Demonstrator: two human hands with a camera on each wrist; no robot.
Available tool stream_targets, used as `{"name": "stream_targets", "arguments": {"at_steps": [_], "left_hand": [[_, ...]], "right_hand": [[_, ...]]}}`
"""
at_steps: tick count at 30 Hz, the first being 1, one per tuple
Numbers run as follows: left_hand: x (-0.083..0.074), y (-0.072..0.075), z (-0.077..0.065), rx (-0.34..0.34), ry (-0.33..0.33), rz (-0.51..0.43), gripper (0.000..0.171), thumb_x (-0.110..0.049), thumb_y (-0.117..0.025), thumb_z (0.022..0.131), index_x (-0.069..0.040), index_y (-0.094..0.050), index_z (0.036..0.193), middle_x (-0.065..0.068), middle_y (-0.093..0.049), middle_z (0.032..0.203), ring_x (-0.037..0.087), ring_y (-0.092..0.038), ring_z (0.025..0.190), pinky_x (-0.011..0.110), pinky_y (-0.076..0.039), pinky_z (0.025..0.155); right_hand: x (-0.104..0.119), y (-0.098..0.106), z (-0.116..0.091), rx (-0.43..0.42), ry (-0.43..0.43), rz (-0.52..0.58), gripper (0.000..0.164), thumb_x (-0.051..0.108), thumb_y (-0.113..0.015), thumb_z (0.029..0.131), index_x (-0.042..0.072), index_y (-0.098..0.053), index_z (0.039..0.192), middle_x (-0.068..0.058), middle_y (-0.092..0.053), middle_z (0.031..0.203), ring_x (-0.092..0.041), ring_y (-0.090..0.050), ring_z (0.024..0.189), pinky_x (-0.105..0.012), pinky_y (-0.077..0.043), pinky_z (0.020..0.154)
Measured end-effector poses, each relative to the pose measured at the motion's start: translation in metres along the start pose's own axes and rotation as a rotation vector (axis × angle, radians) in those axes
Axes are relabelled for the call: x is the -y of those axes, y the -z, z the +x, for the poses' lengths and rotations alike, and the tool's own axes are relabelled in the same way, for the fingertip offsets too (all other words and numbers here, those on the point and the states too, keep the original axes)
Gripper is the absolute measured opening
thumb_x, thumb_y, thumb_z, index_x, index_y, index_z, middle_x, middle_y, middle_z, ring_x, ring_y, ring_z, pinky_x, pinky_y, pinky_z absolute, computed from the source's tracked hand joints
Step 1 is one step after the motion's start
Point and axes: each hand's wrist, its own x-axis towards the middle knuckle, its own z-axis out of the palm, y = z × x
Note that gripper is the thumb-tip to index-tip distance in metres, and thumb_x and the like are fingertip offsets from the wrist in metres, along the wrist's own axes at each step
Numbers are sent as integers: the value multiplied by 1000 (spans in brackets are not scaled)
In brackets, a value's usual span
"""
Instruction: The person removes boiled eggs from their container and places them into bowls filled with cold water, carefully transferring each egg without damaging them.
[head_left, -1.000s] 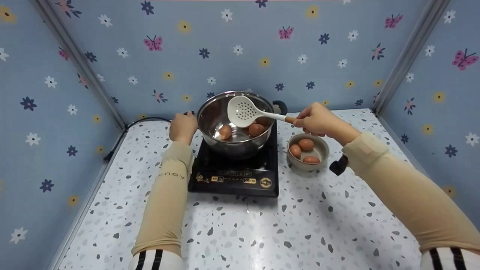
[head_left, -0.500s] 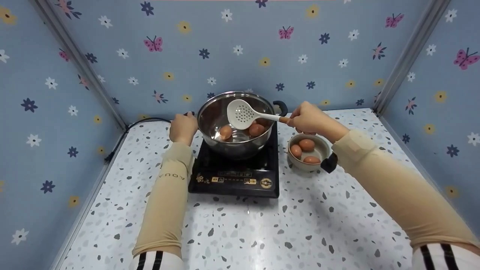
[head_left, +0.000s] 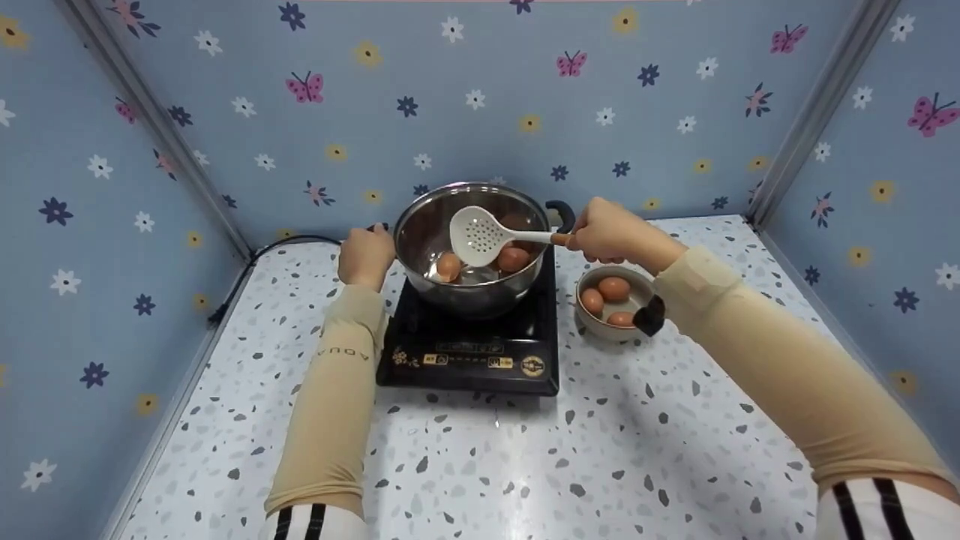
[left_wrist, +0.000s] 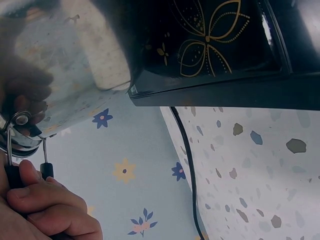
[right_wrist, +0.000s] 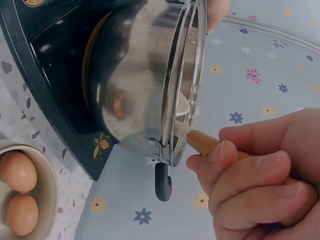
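Note:
A steel pot [head_left: 472, 300] with brown eggs inside stands on the black induction cooker [head_left: 465, 371]. My left hand [head_left: 366, 256] grips the pot's left handle; its fingers curl round the black grip [left_wrist: 15, 177] in the left wrist view. My right hand [head_left: 609, 231] holds a white skimmer [head_left: 478, 235] by its wooden handle [right_wrist: 202, 142]. The perforated head is tilted inside the pot's mouth, between one egg [head_left: 448, 266] on the left and another egg [head_left: 513, 259] on the right. It carries no egg, and hides part of the pot's inside.
Right of the cooker, a beige bowl [head_left: 600, 328] holds three brown eggs [head_left: 614, 289], close below my right wrist. A black power cord [head_left: 289, 238] runs along the left back of the speckled tabletop [head_left: 480, 457]. Flowered panels [head_left: 480, 97] enclose the back and sides.
My right hand has moved left, and the skimmer's head has shifted slightly left and lower in the pot. The left egg in the pot has moved a little left. My left hand stays put.

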Motion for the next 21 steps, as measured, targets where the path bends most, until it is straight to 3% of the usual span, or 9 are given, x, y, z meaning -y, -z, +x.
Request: {"name": "stream_targets", "arguments": {"at_steps": [6, 15, 21], "left_hand": [[2, 0, -1, -10, -10, -2, 58, -38, -36, 117, 5, -71, 135, 28, -73, 134, 44, -73, 119, 58, -58, 95], [4, -1, -1, -25, -23, -13, 58, -38, -37, 117, 6, -70, 136, 29, -72, 134, 46, -72, 119, 61, -59, 96], [2, -1, -1, -26, -11, -11, 59, -39, -36, 117, 4, -69, 138, 29, -71, 137, 47, -71, 122, 61, -57, 98]], "right_hand": [[5, 4, 1, 48, 3, -50, 24, 16, -64, 104, 0, -78, 112, 1, -61, 65, -11, -43, 50, -27, -36, 48], [13, 5, 4, 154, 43, -45, 21, 17, -66, 103, 3, -77, 92, 3, -58, 58, -8, -39, 44, -25, -33, 45], [22, 8, 9, 231, 14, -34, 20, 15, -63, 102, 4, -76, 91, 2, -55, 59, -10, -36, 46, -27, -32, 47]]}}
